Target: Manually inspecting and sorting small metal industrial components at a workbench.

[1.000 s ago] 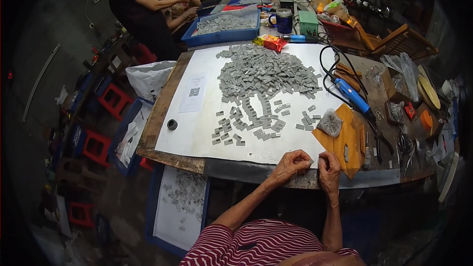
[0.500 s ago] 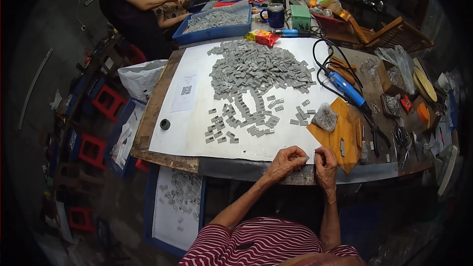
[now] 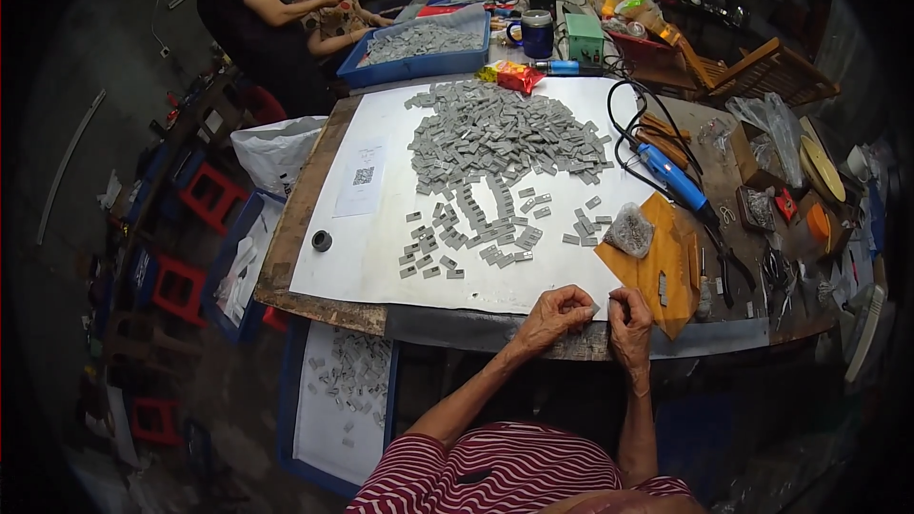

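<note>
At the table's near edge, my left hand [image 3: 557, 317] pinches a small grey rectangular piece [image 3: 595, 308], mostly covered by the fingers. Close beside it, my right hand [image 3: 630, 326] is closed in a pinch; whatever its fingertips hold is too small to make out. Both hands rest by the front edge of a white sheet [image 3: 371, 262]. Farther back on the sheet lies a large heap of grey rectangular pieces [image 3: 505, 133]. Several loose grey pieces [image 3: 433, 252] are spread in front of it. A clear bag of tiny parts [image 3: 629, 231] lies on a yellow envelope [image 3: 678, 276], right of the loose pieces.
A blue electric screwdriver [image 3: 671, 176] with a black cable and pliers [image 3: 733, 271] lie at the right. A black ring [image 3: 322, 241] sits on the left. Behind the heap stand a blue tray [image 3: 419, 64] and a mug [image 3: 537, 33]. Two people are at the far left.
My hands keep almost the same pinched pose at the table edge. The view has shifted very slightly. At the far left, a seated person's hand has moved a little.
</note>
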Demonstrator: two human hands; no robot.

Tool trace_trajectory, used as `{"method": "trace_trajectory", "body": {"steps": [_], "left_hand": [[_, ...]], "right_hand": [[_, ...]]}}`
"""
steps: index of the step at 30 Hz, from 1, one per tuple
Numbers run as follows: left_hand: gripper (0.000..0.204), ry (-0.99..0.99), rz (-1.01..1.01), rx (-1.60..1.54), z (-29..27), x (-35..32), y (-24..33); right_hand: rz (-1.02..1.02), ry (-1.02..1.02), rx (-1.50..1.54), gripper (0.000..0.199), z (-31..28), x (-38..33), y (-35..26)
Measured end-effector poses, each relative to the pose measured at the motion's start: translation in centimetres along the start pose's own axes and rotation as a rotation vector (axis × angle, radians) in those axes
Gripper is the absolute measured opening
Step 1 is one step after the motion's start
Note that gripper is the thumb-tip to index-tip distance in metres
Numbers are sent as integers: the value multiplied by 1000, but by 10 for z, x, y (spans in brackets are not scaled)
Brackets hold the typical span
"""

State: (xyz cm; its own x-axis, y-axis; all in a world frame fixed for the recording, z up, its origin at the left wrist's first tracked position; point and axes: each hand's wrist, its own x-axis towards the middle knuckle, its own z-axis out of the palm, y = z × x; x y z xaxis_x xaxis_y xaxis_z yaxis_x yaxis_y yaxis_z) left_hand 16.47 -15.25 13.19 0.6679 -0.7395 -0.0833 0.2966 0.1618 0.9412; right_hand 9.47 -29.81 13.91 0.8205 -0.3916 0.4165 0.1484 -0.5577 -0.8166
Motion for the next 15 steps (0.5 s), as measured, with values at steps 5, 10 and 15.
{"method": "trace_trajectory", "body": {"steps": [5,10,15], "left_hand": [[17,0,4,23,1,0,2],[16,8,-8,25,2,0,4],[16,9,-13,17,1,0,4]], "right_hand": [[-12,5,-3,7,0,-1,5],[2,-9,-2,7,0,0,4],[-12,-9,2,7,2,0,7]]}}
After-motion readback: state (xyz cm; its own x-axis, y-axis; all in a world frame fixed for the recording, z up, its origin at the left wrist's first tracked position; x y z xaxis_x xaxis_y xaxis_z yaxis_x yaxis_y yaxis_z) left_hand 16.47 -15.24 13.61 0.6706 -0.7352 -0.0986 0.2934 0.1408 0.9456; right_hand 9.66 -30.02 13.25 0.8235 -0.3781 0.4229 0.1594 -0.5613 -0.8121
